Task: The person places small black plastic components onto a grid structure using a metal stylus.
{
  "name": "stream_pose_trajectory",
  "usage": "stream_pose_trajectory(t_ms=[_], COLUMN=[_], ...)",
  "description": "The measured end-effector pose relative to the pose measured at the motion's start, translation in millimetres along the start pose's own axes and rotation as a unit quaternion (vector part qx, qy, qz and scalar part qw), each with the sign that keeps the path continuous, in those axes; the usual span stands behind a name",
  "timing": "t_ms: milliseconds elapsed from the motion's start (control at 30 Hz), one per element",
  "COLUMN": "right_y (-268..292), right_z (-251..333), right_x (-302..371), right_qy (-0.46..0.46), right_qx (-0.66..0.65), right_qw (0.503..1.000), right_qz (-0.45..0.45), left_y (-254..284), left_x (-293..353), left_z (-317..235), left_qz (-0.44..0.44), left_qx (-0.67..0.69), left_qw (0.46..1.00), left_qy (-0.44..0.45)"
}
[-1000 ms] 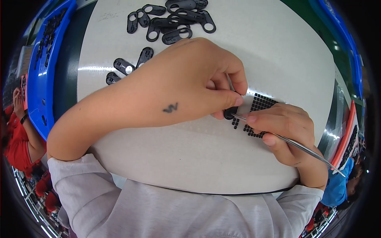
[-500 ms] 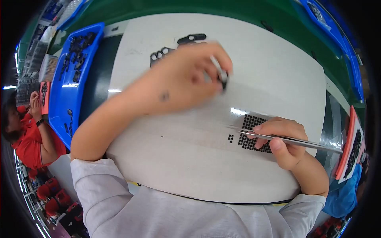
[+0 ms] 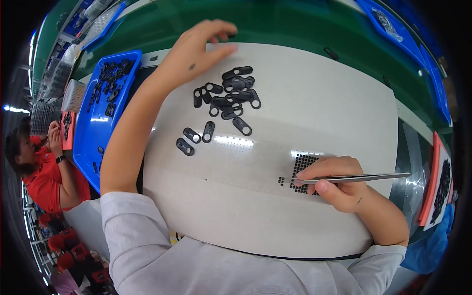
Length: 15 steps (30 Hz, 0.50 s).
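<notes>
My left hand (image 3: 199,49) reaches over the far left edge of the pale work board (image 3: 236,206), its thumb and fingers spread. A small dark shape shows under its fingertips, which are slightly blurred. Metal tweezers (image 3: 373,176) lie in the grip of my right hand (image 3: 339,182), their tips pointing left. Beneath them is a sheet of tiny black square pads (image 3: 306,161), partly covered by the hand. A few separate pads (image 3: 281,181) sit just left of it. Several black oblong parts with a ring-shaped end (image 3: 242,126) lie loosely heaped on the board's left half.
A blue tray (image 3: 88,142) of black parts stands at the left. Beyond the board runs a green surface (image 3: 280,24) with a black part (image 3: 331,53) on it. An orange-edged tray (image 3: 430,182) is at the right. A person in red (image 3: 54,182) works at far left.
My left hand has swung from mid-board to the far left edge, its fingers parting from the small black piece they pinched. The heaped parts are uncovered. My right hand keeps the tweezers over the pads.
</notes>
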State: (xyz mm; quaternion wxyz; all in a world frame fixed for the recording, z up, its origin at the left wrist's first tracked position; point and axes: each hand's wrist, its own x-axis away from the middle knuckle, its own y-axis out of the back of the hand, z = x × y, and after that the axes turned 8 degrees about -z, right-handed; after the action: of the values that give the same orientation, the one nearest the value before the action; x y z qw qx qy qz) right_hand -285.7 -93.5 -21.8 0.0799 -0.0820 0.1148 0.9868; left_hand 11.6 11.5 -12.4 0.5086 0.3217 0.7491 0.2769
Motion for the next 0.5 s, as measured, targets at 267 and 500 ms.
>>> stream_pose_trajectory(t_ms=[267,500], right_y=[-3,-4], right_z=[-3,5], right_x=[-1,-4], right_qy=[0.018,0.015], right_qx=[0.003,0.109], right_qw=[1.0,0.994], right_qz=[-0.004,0.011], left_y=[14,30], left_x=[21,23], left_z=[-28,-58], left_qz=[0.153,0.11], left_qx=[-0.009,-0.119], left_qw=[0.988,0.985], left_qy=[-0.025,-0.053])
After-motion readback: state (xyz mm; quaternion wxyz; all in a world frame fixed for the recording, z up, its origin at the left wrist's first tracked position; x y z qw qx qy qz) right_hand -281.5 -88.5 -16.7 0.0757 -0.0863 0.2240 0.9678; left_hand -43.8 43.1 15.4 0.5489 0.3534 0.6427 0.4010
